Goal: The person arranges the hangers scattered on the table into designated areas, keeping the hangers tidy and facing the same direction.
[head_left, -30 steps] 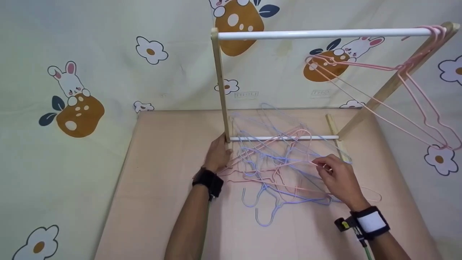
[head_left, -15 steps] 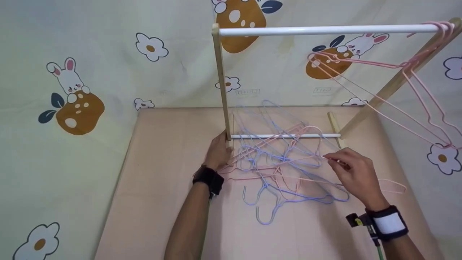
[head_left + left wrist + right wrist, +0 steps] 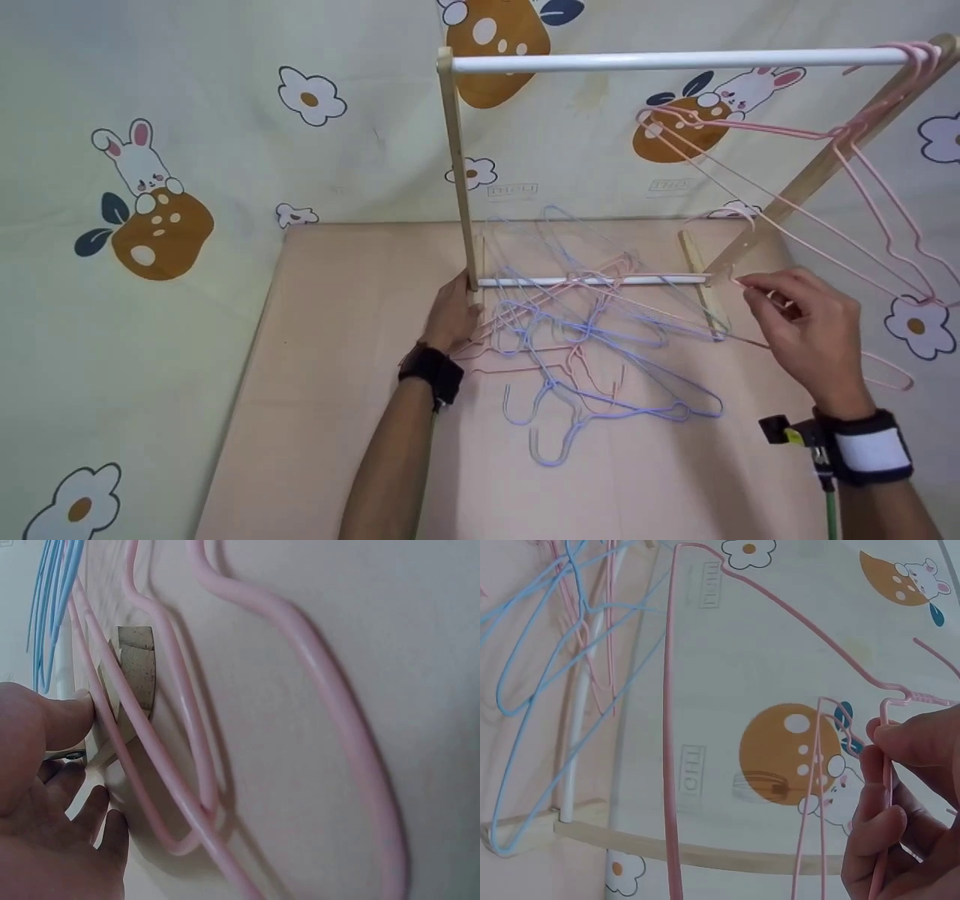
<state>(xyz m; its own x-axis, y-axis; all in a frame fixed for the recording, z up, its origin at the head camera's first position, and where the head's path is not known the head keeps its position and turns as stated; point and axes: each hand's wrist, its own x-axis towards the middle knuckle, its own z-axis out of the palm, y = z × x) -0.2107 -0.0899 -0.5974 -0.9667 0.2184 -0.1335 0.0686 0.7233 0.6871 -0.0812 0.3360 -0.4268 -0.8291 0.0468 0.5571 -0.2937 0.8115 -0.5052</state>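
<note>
My left hand (image 3: 450,315) grips the wooden foot of a small clothes rack (image 3: 457,165) at its lower left corner. In the left wrist view its thumb and fingers lie on either side of the wood (image 3: 137,675). My right hand (image 3: 814,337) pinches a pink clothes hanger (image 3: 669,727) by its wire near the neck, raised off the table at the rack's right side. Its hook points up and left. Several blue hangers (image 3: 551,464) and pink ones lie tangled on the table around the lower white bar (image 3: 667,280).
More pink hangers (image 3: 780,133) hang at the right end of the white top rail (image 3: 660,61). The peach tabletop (image 3: 352,300) meets a wall sheet (image 3: 225,75) printed with rabbits and flowers, behind and at the sides.
My right hand has moved right and up, drawing the pink hanger out of the pile and lifting it. The left hand has stayed on the rack's foot.
</note>
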